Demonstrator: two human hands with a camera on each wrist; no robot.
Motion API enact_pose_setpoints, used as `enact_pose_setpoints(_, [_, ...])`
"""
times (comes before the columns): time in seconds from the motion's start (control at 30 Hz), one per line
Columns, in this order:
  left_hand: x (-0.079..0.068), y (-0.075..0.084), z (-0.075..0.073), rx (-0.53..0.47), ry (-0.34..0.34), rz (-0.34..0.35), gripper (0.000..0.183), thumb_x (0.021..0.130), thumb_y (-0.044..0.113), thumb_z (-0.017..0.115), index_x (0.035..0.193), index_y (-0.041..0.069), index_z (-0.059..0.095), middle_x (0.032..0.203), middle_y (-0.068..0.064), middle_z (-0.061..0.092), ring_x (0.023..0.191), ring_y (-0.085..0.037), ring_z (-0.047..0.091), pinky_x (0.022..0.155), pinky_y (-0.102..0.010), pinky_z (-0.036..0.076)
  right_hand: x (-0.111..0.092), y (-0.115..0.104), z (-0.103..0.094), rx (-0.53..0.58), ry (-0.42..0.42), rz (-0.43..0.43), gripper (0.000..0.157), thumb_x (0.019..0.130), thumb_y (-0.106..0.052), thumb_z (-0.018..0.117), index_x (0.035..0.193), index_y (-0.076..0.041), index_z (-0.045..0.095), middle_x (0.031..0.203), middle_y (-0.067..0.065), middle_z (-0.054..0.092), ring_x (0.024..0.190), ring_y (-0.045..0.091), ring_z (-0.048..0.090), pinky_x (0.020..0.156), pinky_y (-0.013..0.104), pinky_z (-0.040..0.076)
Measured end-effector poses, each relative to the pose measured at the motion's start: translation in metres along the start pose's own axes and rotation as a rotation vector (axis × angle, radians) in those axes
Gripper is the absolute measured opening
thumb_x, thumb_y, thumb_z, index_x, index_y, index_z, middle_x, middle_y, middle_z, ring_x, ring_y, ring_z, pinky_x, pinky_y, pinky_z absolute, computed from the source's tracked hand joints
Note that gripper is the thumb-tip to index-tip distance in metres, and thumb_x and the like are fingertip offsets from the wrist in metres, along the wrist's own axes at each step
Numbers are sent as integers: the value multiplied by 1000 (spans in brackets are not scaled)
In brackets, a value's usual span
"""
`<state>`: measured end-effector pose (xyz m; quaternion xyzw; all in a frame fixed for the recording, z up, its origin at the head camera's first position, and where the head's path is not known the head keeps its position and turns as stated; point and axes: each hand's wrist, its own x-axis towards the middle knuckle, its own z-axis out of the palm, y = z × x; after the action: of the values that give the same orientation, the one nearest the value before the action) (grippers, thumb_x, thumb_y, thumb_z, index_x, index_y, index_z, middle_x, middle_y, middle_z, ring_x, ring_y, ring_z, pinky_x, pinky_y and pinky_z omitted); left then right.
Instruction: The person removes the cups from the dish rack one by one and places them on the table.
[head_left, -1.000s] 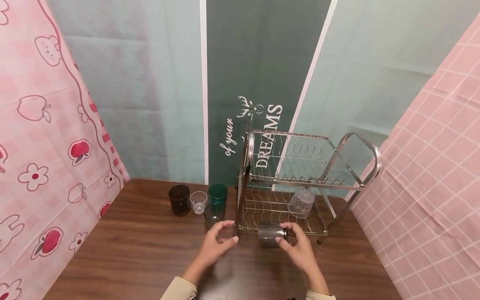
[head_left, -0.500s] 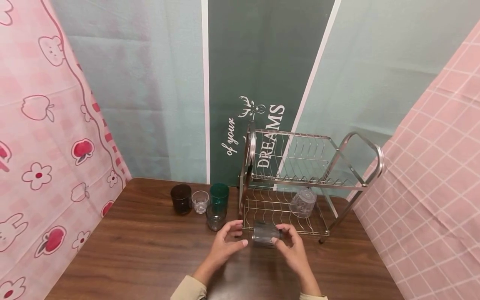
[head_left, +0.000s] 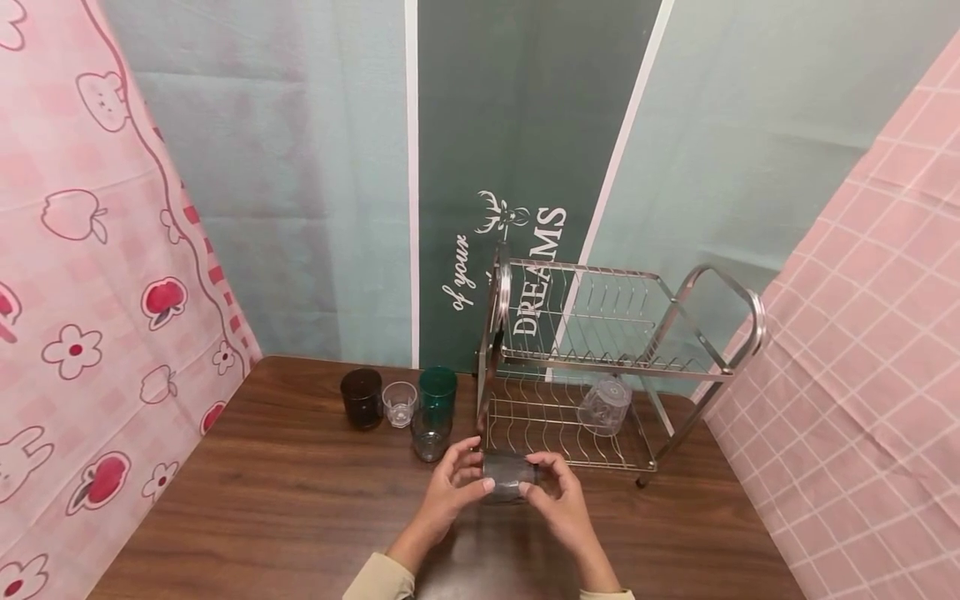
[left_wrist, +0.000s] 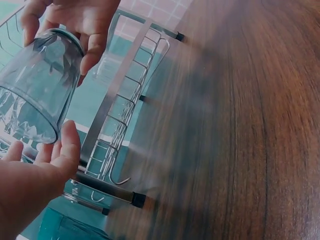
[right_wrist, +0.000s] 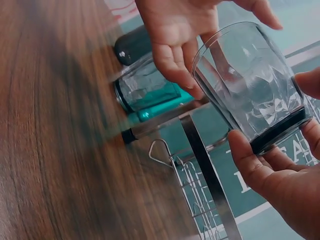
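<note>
A clear grey drinking glass [head_left: 507, 468] is held sideways in front of the rack, mouth to the left. Its dark base [right_wrist: 280, 131] is gripped between the thumb and fingers of my right hand [head_left: 558, 502]. My left hand [head_left: 448, 493] is at the mouth end, fingers spread around the rim [left_wrist: 30, 102]. In the right wrist view its fingertips [right_wrist: 192, 87] lie close against the rim, while the thumb stands off from the glass. Whether the left fingertips touch the glass is hard to tell.
Behind the hands stands a two-tier metal dish rack [head_left: 615, 367], with a clear glass [head_left: 604, 407] upside down and tilted on its lower tier. Left of it are a dark glass [head_left: 362, 400], a small clear glass [head_left: 400, 405], a green glass [head_left: 438, 390] and a grey glass [head_left: 431, 437] on the wooden table [head_left: 262, 500].
My right hand has carried the glass leftward, away from the rack's right part. The left hand has shifted slightly right, and the glass's mouth now sits between its spread fingers and thumb.
</note>
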<state>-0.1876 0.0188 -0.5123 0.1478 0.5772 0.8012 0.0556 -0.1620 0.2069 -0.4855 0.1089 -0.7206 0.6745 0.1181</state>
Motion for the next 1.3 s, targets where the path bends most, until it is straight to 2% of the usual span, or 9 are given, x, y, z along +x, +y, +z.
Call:
enact_pose_setpoints(0.2, [1,1,0,24,12,29,55,78,0,68,127,-9,44,113,-17,51,94,-28,52,79,-33,46,-1,0,3,1,5,-17,36,72,16,62,106,8,54,105,21,53,90,22,55,69,26,49])
enact_pose_setpoints(0.4, [0,4,1,52,10,66,53,77,-1,69,124,-9,47,113,-19,52,95,-29,52,86,-38,42,-1,1,2,19,-17,-4,35,72,14,62,106,7,54,107,21,52,93,23,54,72,27,49])
enact_pose_setpoints(0.57, [-3,9,2,91,-10,81,52,76,-1,70,124,-7,48,113,-20,52,94,-29,53,82,-38,44,-3,-2,-8,-5,-128,-17,41,77,11,62,116,5,49,116,23,51,103,24,53,81,30,47])
enact_pose_setpoints(0.7, [-6,16,-1,103,-34,87,52,75,-1,72,122,-5,50,111,-22,53,95,-34,52,73,-35,50,-2,-8,-18,-69,-229,-44,47,81,6,62,125,1,44,121,27,50,110,33,51,87,32,44])
enact_pose_setpoints(0.77, [-6,17,-2,104,-45,99,52,74,-2,72,122,-5,51,110,-22,52,96,-37,51,69,-34,52,-1,-10,-20,-84,-253,-35,47,82,4,63,125,0,45,121,28,50,111,36,50,88,34,44])
enact_pose_setpoints(1.0, [-7,19,-5,114,-58,103,51,75,-2,72,121,-8,50,112,-24,51,98,-43,49,68,-34,52,0,-11,-19,-115,-299,5,41,83,0,65,121,5,50,121,23,51,110,36,50,86,37,46])
enact_pose_setpoints(1.1, [-9,21,-7,166,-36,114,52,74,0,74,120,-3,52,113,-23,50,98,-40,49,68,-35,52,1,-11,-22,-183,-339,16,45,82,-6,69,123,0,51,120,18,53,108,35,52,85,43,46])
enact_pose_setpoints(1.2, [-9,25,-11,267,23,126,51,72,7,78,118,5,56,113,-20,51,99,-36,49,67,-34,52,4,-14,-27,-339,-372,0,48,81,-17,72,124,-8,53,120,12,56,109,33,52,84,51,44])
enact_pose_setpoints(1.3, [-10,29,-15,371,87,124,51,70,14,81,116,11,59,112,-14,53,100,-32,49,66,-32,51,8,-17,-35,-500,-391,-48,50,80,-25,73,124,-9,55,122,10,56,112,33,50,84,56,42])
